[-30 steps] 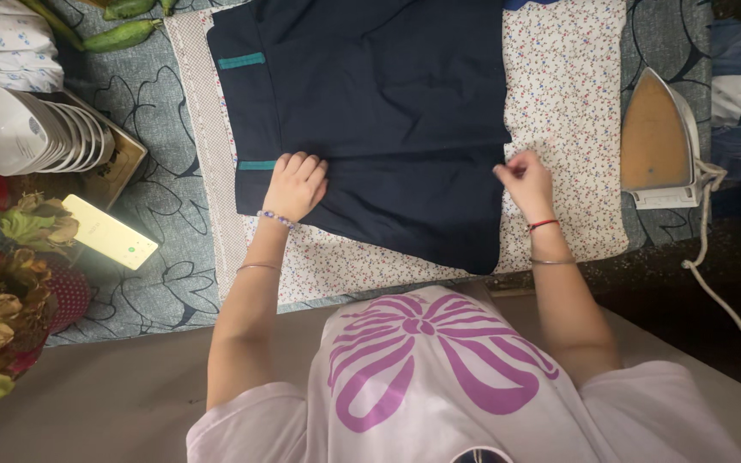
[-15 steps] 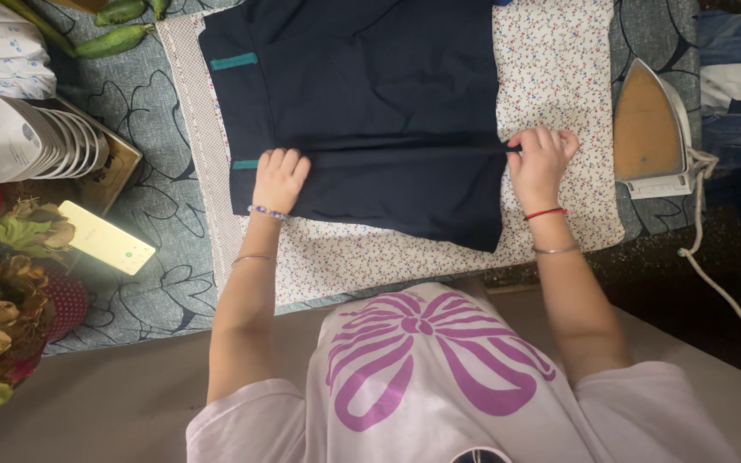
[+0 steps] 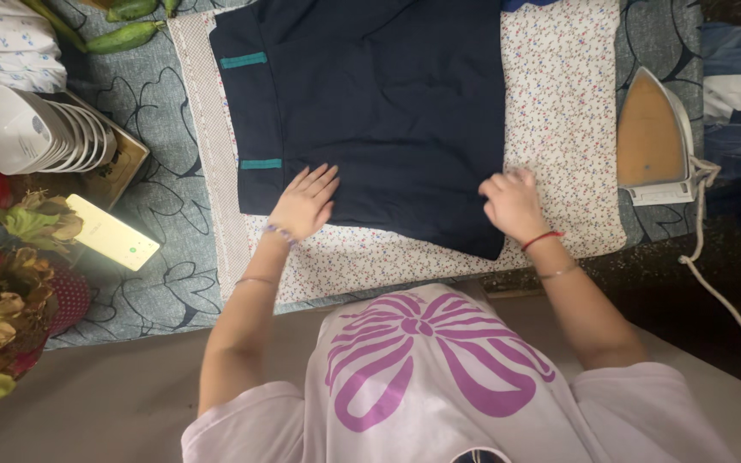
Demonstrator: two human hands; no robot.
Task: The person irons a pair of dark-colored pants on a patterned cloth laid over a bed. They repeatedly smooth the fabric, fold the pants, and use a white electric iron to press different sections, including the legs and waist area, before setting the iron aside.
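Note:
A dark navy garment (image 3: 379,111) with two teal tabs lies spread on a white cloth with small flowers (image 3: 559,111). My left hand (image 3: 306,201) rests flat on the garment's near left part, fingers spread. My right hand (image 3: 512,204) sits at the garment's near right edge, fingers curled down onto the fabric; whether it pinches the edge cannot be told.
An iron (image 3: 655,137) stands on its heel to the right, its cord (image 3: 722,283) trailing toward me. At the left are stacked white bowls (image 3: 36,133), a pale yellow phone (image 3: 111,231), dried flowers (image 3: 2,291) and green vegetables (image 3: 126,36).
Both hands slid toward me along the garment. My left hand opened flat with fingers spread. My right hand came off the right edge fold and moved down to the near corner.

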